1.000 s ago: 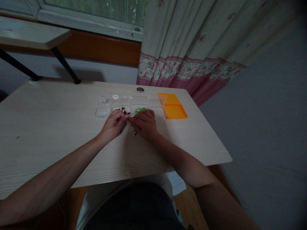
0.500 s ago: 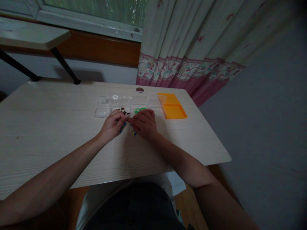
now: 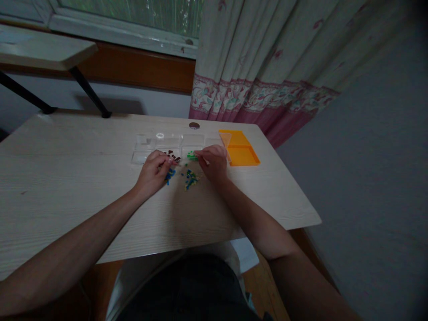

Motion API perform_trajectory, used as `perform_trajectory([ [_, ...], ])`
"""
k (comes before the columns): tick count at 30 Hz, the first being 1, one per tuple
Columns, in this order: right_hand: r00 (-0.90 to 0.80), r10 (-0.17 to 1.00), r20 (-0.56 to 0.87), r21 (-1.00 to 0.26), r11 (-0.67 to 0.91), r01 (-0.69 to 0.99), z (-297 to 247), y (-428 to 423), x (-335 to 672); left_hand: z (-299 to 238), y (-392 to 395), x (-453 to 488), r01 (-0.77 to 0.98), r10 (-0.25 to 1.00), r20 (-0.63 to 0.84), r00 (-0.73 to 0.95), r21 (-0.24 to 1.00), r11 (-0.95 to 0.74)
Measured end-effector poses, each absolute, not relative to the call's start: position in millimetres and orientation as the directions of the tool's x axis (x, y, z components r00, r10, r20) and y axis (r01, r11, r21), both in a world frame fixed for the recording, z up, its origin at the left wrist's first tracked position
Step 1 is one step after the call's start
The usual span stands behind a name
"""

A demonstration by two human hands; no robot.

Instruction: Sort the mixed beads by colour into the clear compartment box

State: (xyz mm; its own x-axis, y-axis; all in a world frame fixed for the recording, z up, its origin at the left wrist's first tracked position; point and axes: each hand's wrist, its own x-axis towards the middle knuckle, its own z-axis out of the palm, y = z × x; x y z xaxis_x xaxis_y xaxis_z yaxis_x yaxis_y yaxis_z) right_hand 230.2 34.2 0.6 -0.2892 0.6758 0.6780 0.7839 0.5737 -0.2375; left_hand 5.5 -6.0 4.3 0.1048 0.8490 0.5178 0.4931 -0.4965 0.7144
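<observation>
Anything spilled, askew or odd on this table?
Only a loose scatter of small blue, green and yellow pieces lying on the table, outside the clear divided tray, between the left hand and the right hand. Nothing looks damaged.

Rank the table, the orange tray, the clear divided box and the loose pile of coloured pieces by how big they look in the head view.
1. table
2. clear divided box
3. orange tray
4. loose pile of coloured pieces
Box and tray sit about equally far away, so nearness does not skew their order.
</observation>
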Motion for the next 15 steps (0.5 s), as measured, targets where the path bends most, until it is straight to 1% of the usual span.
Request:
perform_trajectory([
  [2,-0.196,0.72,0.666,-0.295,0.495,0.817,-2,44,239,3,-5,3,0.516,0.849,0.519,0.098,0.703,-0.489],
  [4,-0.154,0.74,0.655,-0.32,0.456,0.83,-4,50,243,2,-3,1,0.535,0.849,0.519,0.102,0.69,-0.487],
  [12,-0.169,0.786,0.594,-0.308,0.417,0.855,-9,52,238,3,-2,0,0.589,0.836,0.531,0.142,0.633,-0.502],
  [15,-0.195,0.796,0.573,-0.282,0.414,0.865,-11,53,237,1,0,-1,0.633,0.819,0.541,0.192,0.569,-0.525],
])
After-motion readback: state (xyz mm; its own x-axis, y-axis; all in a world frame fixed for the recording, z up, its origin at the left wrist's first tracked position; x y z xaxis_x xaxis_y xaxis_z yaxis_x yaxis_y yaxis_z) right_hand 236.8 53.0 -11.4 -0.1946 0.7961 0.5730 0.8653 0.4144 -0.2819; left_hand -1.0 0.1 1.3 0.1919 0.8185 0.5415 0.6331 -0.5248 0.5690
